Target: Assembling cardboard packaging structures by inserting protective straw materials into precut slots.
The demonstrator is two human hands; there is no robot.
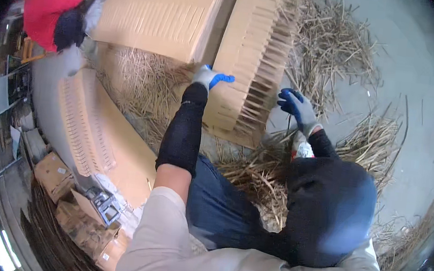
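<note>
A stack of brown cardboard sheets (pixel 231 57) with rows of slots lies in front of me, its right side fringed with narrow gaps and tabs. My left hand (pixel 214 77), in a grey glove with blue coating, rests on the stack's near left part, fingers stretched out. Just off the slotted right edge, my right hand (pixel 299 108) is held with its gloved fingers apart and slightly bent. Nothing shows in either hand. Loose cardboard strips (pixel 334 47) are heaped beside the stack. A dark rounded shape hides part of my right arm.
Another slotted cardboard stack (pixel 155 19) lies at the far left, and more sheets (pixel 120 135) lie nearer. A person in red (pixel 49 9) bends over at the upper left. Cardboard boxes (pixel 54 176) stand lower left. A white and red container (pixel 301 147) is below my right hand.
</note>
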